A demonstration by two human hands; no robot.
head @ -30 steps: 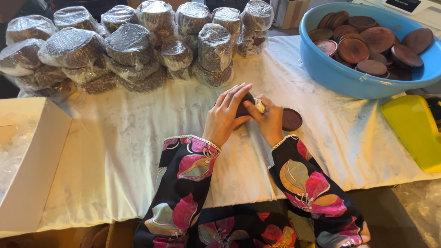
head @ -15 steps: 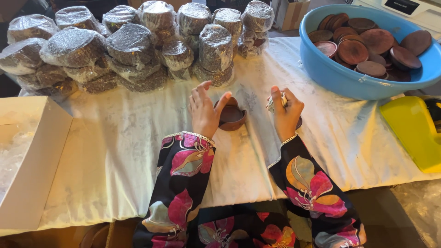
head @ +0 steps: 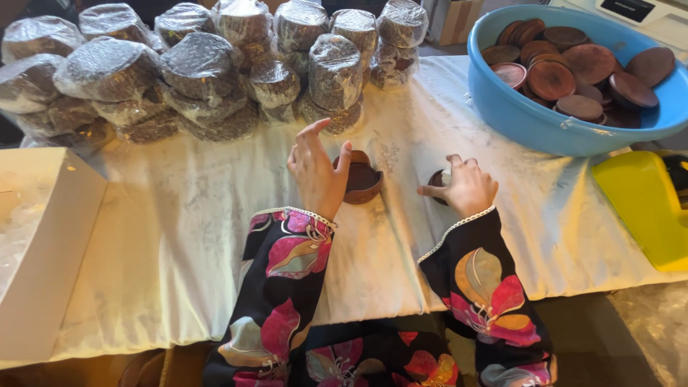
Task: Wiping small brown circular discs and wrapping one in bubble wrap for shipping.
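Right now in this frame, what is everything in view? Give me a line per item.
wrapped bundles: well over a dozen, dark contents in clear film, stacked along the table's far edge
table cloth: one, white, covers the table
small bowl: one, brown, on the cloth by the left hand
brown piece: one, partly hidden, under the right hand
basin: one, blue, far right, full of brown round lids or dishes
box: one, white, left edge
yellow tray: one, right edge
left hand: fingers spread, touching the bowl
right hand: curled over the brown piece
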